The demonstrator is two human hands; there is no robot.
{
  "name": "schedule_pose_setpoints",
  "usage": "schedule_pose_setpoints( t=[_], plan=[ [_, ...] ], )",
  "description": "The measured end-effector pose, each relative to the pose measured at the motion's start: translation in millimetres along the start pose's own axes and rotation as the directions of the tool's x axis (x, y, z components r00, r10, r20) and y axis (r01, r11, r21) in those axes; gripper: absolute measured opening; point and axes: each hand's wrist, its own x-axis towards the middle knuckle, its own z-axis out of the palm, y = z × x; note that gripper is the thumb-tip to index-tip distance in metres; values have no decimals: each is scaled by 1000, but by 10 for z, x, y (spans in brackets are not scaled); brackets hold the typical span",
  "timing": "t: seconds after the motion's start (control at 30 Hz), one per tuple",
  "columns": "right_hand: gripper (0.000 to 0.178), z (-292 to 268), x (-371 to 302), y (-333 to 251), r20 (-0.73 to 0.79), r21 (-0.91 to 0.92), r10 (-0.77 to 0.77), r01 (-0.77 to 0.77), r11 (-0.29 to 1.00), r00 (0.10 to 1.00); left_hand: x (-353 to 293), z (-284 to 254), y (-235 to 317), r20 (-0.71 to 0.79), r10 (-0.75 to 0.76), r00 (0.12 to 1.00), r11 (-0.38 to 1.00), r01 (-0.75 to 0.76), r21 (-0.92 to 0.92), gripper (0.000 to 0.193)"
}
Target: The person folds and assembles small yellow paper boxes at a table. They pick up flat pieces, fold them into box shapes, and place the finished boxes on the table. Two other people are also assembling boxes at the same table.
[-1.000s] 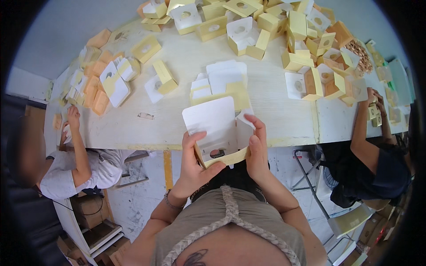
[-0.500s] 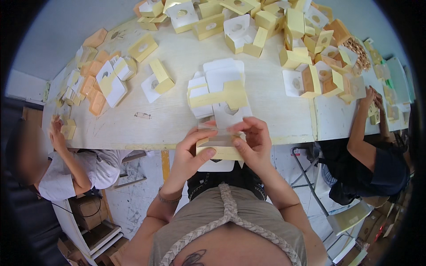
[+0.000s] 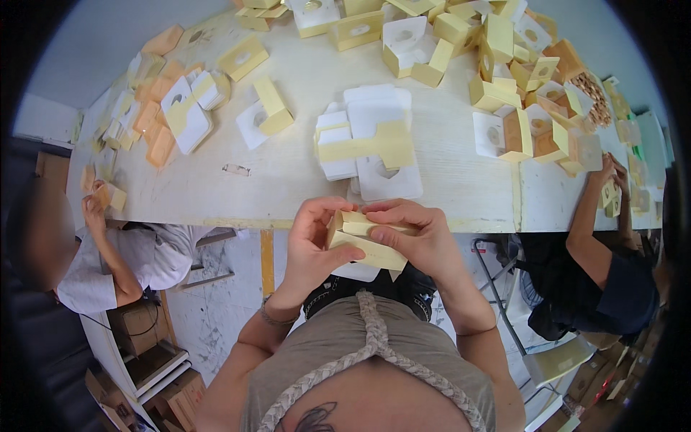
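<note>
Just past the table's front edge, both my hands hold a partly folded pale yellow cardboard box (image 3: 371,250). My left hand (image 3: 317,241) wraps its left end, thumb along the near panel. At the right, my right hand (image 3: 421,234) grips the box's upper panels, its thumb pressed on the top near the opening. A white flap hangs below the box toward my lap. Beyond my hands lies a stack of flat cardboard blanks (image 3: 392,180), white with yellow bands and a round cutout.
Many folded yellow boxes (image 3: 497,92) are heaped at the back and right of the table (image 3: 237,198). Orange trays (image 3: 160,147) and stacked blanks lie at left. One open box (image 3: 272,108) stands left of the middle. Co-workers' hands (image 3: 92,209) are busy at both sides.
The box's upper panels have been folded inward and the box now sits tilted. My right hand has come over its top. The view has shifted slightly.
</note>
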Motion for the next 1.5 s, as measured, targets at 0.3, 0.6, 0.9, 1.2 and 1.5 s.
schedule_pose_setpoints(
  t=[0.3, 0.6, 0.9, 1.2, 1.5],
  plan=[
    [54, 103, -204, 299, 35, -326, -413, 401, 856, 910, -29, -167, -34, -55, 76, 996, 988, -68, 136, 30],
    [69, -403, 1379, -663, -346, -83, -192, 174, 981, 918, 397, -399, -64, -494, 194, 847, 957, -275, -96, 57],
    [61, -904, 1279, 140, -454, -582, 91, -372, 723, 886, 347, -446, -282, -322, 178, 930, 922, -44, 384, 44],
    [36, -798, 1164, 121, -545, -706, -357, -185, 683, 759, 758, -302, -509, -131, 219, 967, 561, -15, 827, 59],
    [71, -225, 732, -20, -346, -508, -516, 306, 805, 784, 444, 158, 131, 137, 27, 990, 884, -88, 460, 56]
  ],
)
